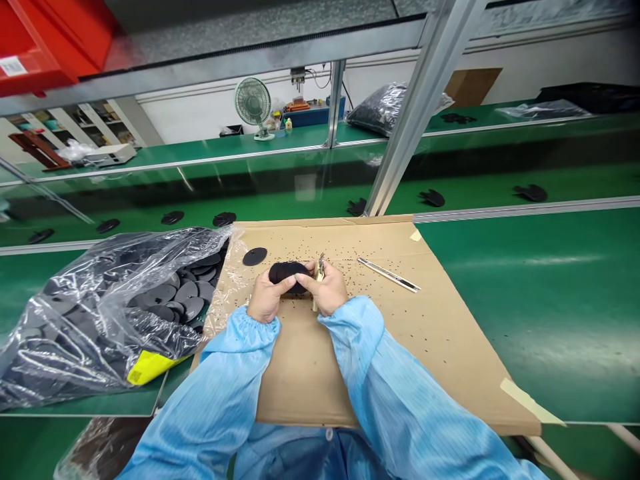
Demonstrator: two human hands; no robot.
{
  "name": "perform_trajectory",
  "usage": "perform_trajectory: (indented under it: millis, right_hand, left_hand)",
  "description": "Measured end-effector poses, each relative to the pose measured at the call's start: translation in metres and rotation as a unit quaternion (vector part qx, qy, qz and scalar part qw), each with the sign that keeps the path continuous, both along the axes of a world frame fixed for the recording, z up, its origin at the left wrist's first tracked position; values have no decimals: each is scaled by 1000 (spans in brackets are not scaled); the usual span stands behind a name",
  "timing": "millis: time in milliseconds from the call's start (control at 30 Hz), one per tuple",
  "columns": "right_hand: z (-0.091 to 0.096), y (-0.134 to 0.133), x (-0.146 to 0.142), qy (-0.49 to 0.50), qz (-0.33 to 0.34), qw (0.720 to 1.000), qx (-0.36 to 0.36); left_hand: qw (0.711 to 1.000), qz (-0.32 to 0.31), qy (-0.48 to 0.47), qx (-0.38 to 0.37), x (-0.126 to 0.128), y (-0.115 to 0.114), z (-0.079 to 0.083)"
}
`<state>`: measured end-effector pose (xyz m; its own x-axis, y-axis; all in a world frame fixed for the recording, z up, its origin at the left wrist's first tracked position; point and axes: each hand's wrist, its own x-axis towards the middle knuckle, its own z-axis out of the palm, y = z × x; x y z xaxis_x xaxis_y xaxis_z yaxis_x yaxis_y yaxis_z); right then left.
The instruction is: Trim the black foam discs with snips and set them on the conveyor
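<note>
My left hand [265,298] grips the edge of a black rubber disc [287,272], which is tilted up on its rim above the cardboard sheet [425,333]. My right hand [327,290] closes around small cutters with a metal tip and pale handle [319,270], pressed close to the disc's right side. The cutters' jaws are partly hidden by my fingers. Another flat black disc [255,256] lies on the cardboard just beyond my left hand. Black crumbs are scattered around both hands.
A utility knife [389,274] lies on the cardboard to the right. At left, a clear plastic bag [115,313] holds several black discs. Green workbench surfaces [525,300] surround the cardboard, with metal frame uprights [425,100] and more black pieces beyond.
</note>
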<state>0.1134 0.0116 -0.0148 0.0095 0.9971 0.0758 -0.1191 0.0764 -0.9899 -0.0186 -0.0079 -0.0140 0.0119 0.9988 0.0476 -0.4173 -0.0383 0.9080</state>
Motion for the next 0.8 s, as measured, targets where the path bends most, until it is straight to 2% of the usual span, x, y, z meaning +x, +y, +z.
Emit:
perform_trajectory:
  millis: [133, 300, 400, 600, 800]
  right_hand:
    - [0, -1, 0, -35, 2, 999, 33]
    - [5, -10, 0, -55, 58, 989, 120]
    - [9, -15, 1, -122, 29, 976, 178]
    - [11, -15, 2, -194, -1, 949, 249]
    - [9, -17, 3, -205, -10, 934, 294]
  left_hand:
    - [998, -5, -41, -38, -1, 2, 0]
    - [980, -25, -113, -162, -11, 9, -3]
    - [970, -54, -131, -197, -15, 9, -3]
    - [963, -102, -132, -211, -14, 5, 2]
    - [968, -110, -114, -192, -14, 3, 3]
